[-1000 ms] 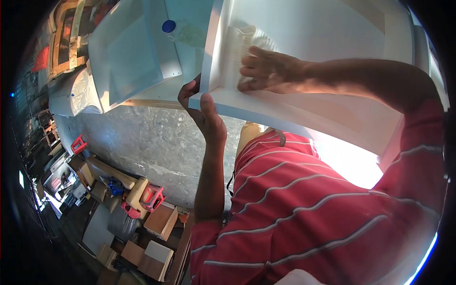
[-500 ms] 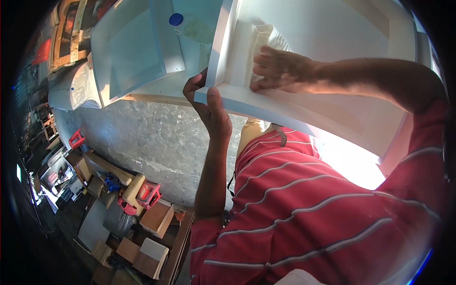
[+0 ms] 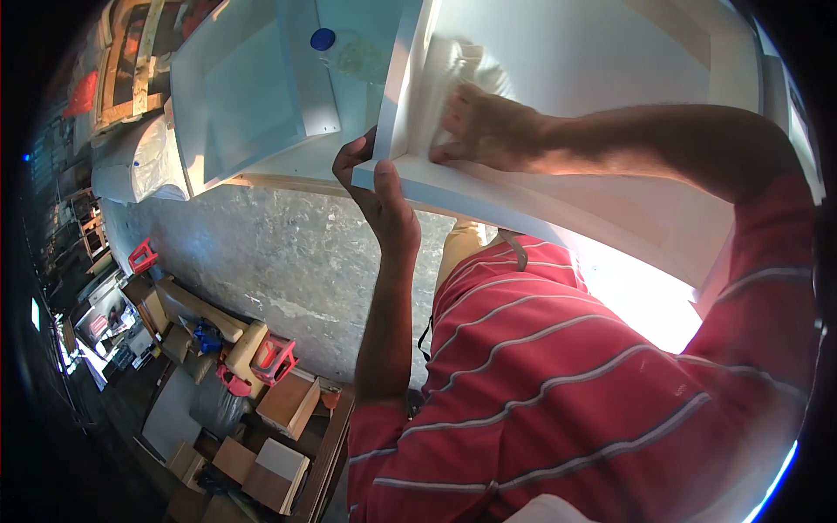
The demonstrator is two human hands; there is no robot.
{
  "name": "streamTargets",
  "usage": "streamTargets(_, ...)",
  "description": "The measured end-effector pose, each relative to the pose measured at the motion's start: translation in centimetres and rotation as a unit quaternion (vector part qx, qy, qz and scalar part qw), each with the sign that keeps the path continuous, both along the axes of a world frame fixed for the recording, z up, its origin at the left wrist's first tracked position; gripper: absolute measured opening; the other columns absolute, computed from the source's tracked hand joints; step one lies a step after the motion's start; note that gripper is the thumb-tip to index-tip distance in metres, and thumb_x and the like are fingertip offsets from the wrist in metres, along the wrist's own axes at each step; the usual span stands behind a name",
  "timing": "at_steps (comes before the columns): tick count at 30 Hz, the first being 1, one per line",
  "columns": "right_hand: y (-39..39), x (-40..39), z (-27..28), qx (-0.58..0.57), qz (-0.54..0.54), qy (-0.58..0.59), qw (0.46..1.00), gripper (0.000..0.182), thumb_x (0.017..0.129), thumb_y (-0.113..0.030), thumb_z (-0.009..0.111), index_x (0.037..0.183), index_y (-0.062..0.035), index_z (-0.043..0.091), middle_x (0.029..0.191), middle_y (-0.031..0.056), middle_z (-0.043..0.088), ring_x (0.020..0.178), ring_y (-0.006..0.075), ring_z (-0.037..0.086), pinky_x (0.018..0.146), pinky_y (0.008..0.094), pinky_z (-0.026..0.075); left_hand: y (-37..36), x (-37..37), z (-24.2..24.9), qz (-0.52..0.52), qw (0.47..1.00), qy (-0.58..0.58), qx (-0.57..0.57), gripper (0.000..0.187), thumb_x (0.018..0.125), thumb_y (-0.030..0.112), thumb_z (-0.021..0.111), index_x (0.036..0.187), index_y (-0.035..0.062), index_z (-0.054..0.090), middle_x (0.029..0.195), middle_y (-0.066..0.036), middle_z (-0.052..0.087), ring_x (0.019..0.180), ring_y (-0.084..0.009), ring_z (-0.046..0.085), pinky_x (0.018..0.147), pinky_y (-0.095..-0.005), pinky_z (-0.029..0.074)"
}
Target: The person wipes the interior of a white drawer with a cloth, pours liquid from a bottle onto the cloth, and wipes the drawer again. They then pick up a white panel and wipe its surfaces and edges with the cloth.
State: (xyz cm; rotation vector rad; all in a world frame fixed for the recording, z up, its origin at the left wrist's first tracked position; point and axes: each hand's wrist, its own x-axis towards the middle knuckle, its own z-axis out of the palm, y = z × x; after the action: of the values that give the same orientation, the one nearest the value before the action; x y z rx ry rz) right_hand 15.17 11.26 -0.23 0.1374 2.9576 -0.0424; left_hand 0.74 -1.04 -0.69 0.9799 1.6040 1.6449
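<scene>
A white drawer-like box with raised sides lies tilted in front of my body. My left hand grips its near left corner, thumb on the near side and fingers around the outside. Inside the box, my right hand presses a white ribbed cloth against the bottom, close to the left side wall. The fingers are curled on the cloth, which is partly hidden under them and smeared by motion.
Left of the box, another white panel with raised edges lies on the work table. A clear bottle with a blue cap lies beside it. Wooden boxes, a red stool and a plastic-wrapped bundle stand around the concrete floor.
My right hand has moved left with the cloth, closer to the left wall of the box. My left hand keeps its grip on the corner, shifted very slightly left.
</scene>
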Motion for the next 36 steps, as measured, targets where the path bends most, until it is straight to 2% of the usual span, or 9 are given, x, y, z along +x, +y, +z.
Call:
streamTargets(9,-0.4,1.8,2.3,0.095,0.070,-0.131,0.984,0.036,0.088,-0.019,0.050,0.122,-0.0329,0.052,0.087,-0.0047,0.055,0.095,0.0157,0.054,0.087,0.0306,0.034,0.1,0.1,0.5,-0.005,1.000,-0.014,-0.006,0.042,0.090,0.029,0.048,0.121,0.0044,0.034,0.118,-0.013,0.045,0.109,-0.0197,0.044,0.097,-0.0360,0.034)
streamTargets(11,0.2,2.0,1.9,0.006,0.047,-0.070,0.996,0.038,0.087,-0.019,0.052,0.122,-0.0340,0.052,0.086,-0.0042,0.055,0.097,0.0159,0.053,0.087,0.0310,0.034,-0.1,0.1,0.3,-0.001,1.000,-0.017,-0.006,0.042,0.090,0.029,0.048,0.121,0.0044,0.034,0.118,-0.013,0.046,0.109,-0.0198,0.044,0.098,-0.0362,0.034)
streamTargets(18,0.5,-1.9,-0.2,0.039,0.040,0.002,0.998,0.041,0.082,-0.015,0.058,0.119,-0.0346,0.054,0.094,-0.0063,0.057,0.101,0.0164,0.052,0.090,0.0322,0.035,0.0,-0.1,0.2,-0.006,1.000,-0.026,-0.013,0.043,0.090,0.032,0.049,0.121,0.0049,0.034,0.119,-0.013,0.045,0.110,-0.0202,0.043,0.098,-0.0372,0.034)
streamTargets(22,0.7,3.2,0.7,-0.040,0.053,-0.101,0.993,0.046,0.078,-0.013,0.063,0.119,-0.0330,0.055,0.094,-0.0044,0.055,0.101,0.0169,0.052,0.089,0.0332,0.037,0.0,-0.2,0.1,-0.005,1.000,-0.012,-0.009,0.044,0.090,0.032,0.049,0.121,0.0050,0.033,0.119,-0.013,0.045,0.110,-0.0201,0.043,0.098,-0.0373,0.034)
streamTargets(24,2.4,5.6,-1.7,-0.062,0.031,0.123,0.990,0.048,0.077,-0.011,0.064,0.120,-0.0304,0.055,0.096,-0.0011,0.053,0.099,0.0180,0.053,0.083,0.0348,0.042,0.1,0.0,0.3,-0.007,1.000,-0.022,-0.005,0.044,0.090,0.032,0.050,0.121,0.0051,0.034,0.118,-0.013,0.045,0.111,-0.0200,0.043,0.098,-0.0375,0.034)
streamTargets(27,5.6,3.8,-3.2,-0.088,-0.110,0.196,0.970,0.045,0.078,-0.009,0.062,0.119,-0.0267,0.055,0.095,0.0024,0.051,0.095,0.0195,0.055,0.077,0.0370,0.045,-0.1,0.0,0.2,-0.006,1.000,-0.026,-0.010,0.043,0.090,0.032,0.050,0.121,0.0055,0.034,0.118,-0.012,0.045,0.110,-0.0195,0.043,0.098,-0.0371,0.034)
streamTargets(29,4.7,3.1,-2.2,-0.095,-0.172,0.187,0.962,0.044,0.079,-0.009,0.061,0.120,-0.0230,0.055,0.097,0.0044,0.050,0.091,0.0216,0.056,0.076,0.0384,0.046,-0.3,-0.2,0.2,-0.008,1.000,-0.018,-0.012,0.043,0.090,0.031,0.050,0.121,0.0057,0.034,0.117,-0.012,0.044,0.110,-0.0193,0.042,0.098,-0.0366,0.034)
streamTargets(33,2.3,2.8,-2.6,-0.108,-0.065,0.210,0.969,0.044,0.078,-0.018,0.065,0.121,-0.0213,0.054,0.097,0.0045,0.051,0.094,0.0205,0.055,0.078,0.0396,0.046,0.0,-0.1,0.3,-0.009,0.999,-0.032,-0.008,0.042,0.090,0.029,0.050,0.121,0.0061,0.035,0.117,-0.011,0.044,0.109,-0.0189,0.042,0.097,-0.0354,0.034)
streamTargets(36,5.0,3.0,-3.5,-0.063,-0.181,0.211,0.959,0.045,0.081,-0.023,0.063,0.124,-0.0184,0.051,0.097,0.0057,0.051,0.095,0.0222,0.054,0.079,0.0410,0.045,-0.1,-0.2,0.3,-0.013,1.000,-0.018,-0.012,0.041,0.089,0.027,0.050,0.121,0.0060,0.035,0.117,-0.010,0.044,0.109,-0.0186,0.042,0.097,-0.0353,0.034)
